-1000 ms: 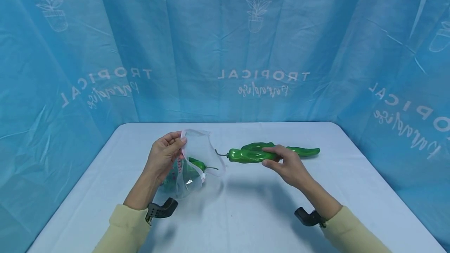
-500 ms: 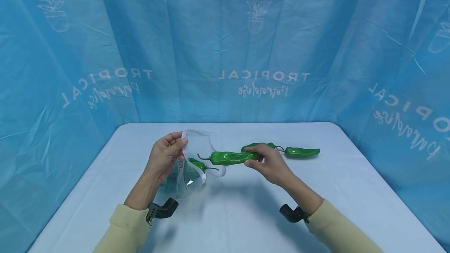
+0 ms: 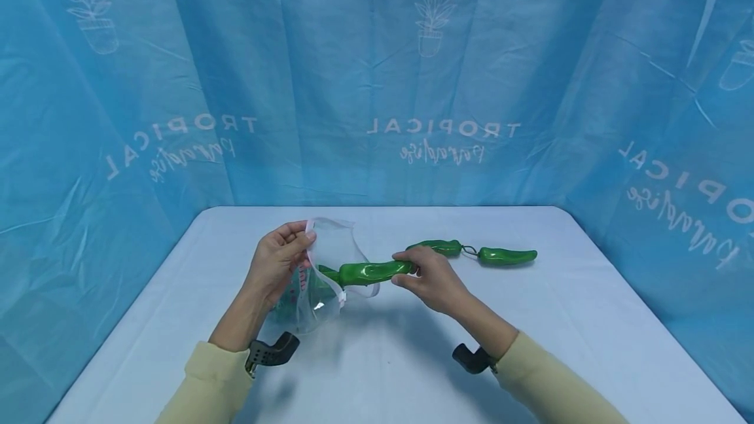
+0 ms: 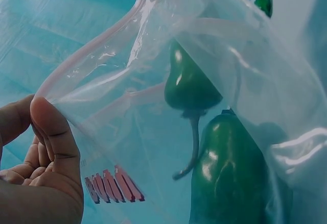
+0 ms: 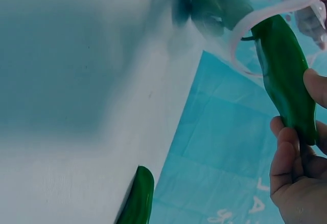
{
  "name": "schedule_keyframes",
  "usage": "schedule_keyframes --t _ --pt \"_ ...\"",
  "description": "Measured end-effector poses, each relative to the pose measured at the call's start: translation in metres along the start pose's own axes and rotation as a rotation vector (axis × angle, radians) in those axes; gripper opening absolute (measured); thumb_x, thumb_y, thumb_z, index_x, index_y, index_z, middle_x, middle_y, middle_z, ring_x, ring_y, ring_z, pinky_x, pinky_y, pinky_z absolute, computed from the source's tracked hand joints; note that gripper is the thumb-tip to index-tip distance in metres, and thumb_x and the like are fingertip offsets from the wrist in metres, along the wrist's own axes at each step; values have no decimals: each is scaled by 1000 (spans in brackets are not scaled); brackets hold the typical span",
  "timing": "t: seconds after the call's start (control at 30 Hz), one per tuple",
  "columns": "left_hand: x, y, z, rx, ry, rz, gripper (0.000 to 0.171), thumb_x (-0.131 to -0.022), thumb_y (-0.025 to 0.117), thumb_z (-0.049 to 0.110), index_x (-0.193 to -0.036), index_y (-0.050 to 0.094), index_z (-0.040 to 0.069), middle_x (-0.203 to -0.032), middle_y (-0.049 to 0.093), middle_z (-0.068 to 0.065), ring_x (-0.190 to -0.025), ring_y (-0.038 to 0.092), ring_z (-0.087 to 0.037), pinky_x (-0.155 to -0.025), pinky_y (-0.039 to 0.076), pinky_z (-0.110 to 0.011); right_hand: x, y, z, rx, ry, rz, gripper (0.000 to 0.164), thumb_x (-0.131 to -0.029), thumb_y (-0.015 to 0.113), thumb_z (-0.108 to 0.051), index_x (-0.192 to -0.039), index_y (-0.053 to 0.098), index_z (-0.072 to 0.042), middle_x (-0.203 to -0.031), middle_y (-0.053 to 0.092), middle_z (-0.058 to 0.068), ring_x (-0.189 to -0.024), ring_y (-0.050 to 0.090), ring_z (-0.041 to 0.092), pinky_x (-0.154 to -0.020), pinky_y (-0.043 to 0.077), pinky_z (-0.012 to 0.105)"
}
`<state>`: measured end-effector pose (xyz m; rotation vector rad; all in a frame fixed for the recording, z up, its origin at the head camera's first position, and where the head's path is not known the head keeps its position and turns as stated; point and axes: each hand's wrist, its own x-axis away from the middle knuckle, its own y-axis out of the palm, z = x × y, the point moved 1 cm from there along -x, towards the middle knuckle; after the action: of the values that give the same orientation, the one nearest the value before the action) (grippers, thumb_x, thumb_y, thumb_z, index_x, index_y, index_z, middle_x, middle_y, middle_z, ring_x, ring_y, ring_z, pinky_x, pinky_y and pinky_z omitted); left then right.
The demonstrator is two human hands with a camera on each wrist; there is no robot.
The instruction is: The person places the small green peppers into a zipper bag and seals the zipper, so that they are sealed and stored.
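My left hand [image 3: 275, 257] pinches the upper rim of a clear zip bag [image 3: 332, 241] between thumb and fingers, with the bag's mouth spread toward the right. Inside the bag lies a green pepper [image 4: 227, 168], seen through the plastic. My right hand [image 3: 434, 281] grips another long green pepper [image 3: 371, 273] by its tip end. That pepper's stem end points left into the bag's mouth, and in the left wrist view its stem hangs just over the bagged pepper. The right wrist view shows the thumb and fingers [image 5: 286, 157] around the pepper's tip.
Two more green peppers lie behind and right of my right hand on the white table [image 3: 589, 319], one partly hidden [image 3: 446, 247] and one farther right [image 3: 506, 256], their stems meeting. Blue printed curtains [image 3: 330, 84] enclose the table's back and sides.
My right hand has carried its pepper leftward, from beside the bag to partway inside its mouth. The peppers behind have come into fuller view. My left hand and the bag have barely moved.
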<state>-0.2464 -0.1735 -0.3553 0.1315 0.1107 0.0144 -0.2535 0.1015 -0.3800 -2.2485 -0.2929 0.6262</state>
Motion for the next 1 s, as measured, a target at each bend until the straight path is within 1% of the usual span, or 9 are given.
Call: schedule_keyframes --t 0.1,0.17,0.27,0.43,0.5,0.67,0.8,0.87,1.0 --pt "0 1 0 4 0 -9 48 -88 67 25 -122 49 -4 -84 61 6 -64 55 -4 -58 51 -14 -2 6 -1 29 -15 10 36 -80 75 -21 -114 67 -12 -101 66 1 -82 54 13 -68 46 22" --pt "-1 1 0 3 -3 -12 51 -88 67 25 -124 48 -6 -84 61 7 -64 55 -4 -58 51 -14 -4 9 -3 48 -18 12 37 -80 75 -21 -114 67 -12 -100 66 0 -82 54 12 -68 47 21" --pt "-1 2 0 0 -7 -9 50 -87 67 26 -123 49 -4 -86 61 6 -64 55 -4 -58 50 -14 -8 14 -6 64 -24 12 37 -80 75 -23 -114 67 -12 -102 67 0 -84 54 11 -69 48 21" --pt "-1 2 -1 -14 -4 -5 42 -87 68 25 -118 53 1 -89 63 6 -71 58 -4 -64 51 -14 -14 21 -12 93 -45 15 37 -81 73 -25 -115 67 -11 -102 67 1 -84 55 9 -69 48 21" --pt "-1 3 -1 -20 -1 -4 43 -87 67 25 -119 52 0 -91 63 7 -74 60 -5 -67 52 -14 -16 24 -15 107 -47 12 37 -82 73 -26 -116 66 -12 -102 67 1 -84 55 9 -69 48 21" --pt "-2 4 -2 -29 -4 -3 51 -88 67 24 -125 48 -5 -92 64 8 -77 62 -5 -68 53 -14 -21 31 -20 129 -43 8 38 -83 72 -27 -118 66 -13 -104 66 1 -86 55 10 -69 48 21" --pt "-2 3 -3 -25 -4 -6 51 -88 66 23 -126 47 -5 -94 63 5 -75 61 -4 -65 52 -14 -25 36 -26 137 -62 18 38 -83 72 -28 -117 65 -12 -106 66 3 -88 56 11 -69 48 20" --pt "-3 3 -3 -19 -4 -9 49 -88 66 23 -125 48 -4 -94 63 3 -72 60 -4 -61 51 -13 -26 39 -28 132 -75 21 38 -83 72 -27 -117 65 -12 -106 65 3 -89 57 11 -69 49 20" --pt "-3 3 -4 -15 4 -15 49 -89 66 23 -124 48 -5 -91 63 5 -67 59 -4 -58 51 -13 -29 43 -33 124 -79 23 38 -82 73 -25 -118 65 -12 -105 63 2 -89 57 10 -70 50 19"
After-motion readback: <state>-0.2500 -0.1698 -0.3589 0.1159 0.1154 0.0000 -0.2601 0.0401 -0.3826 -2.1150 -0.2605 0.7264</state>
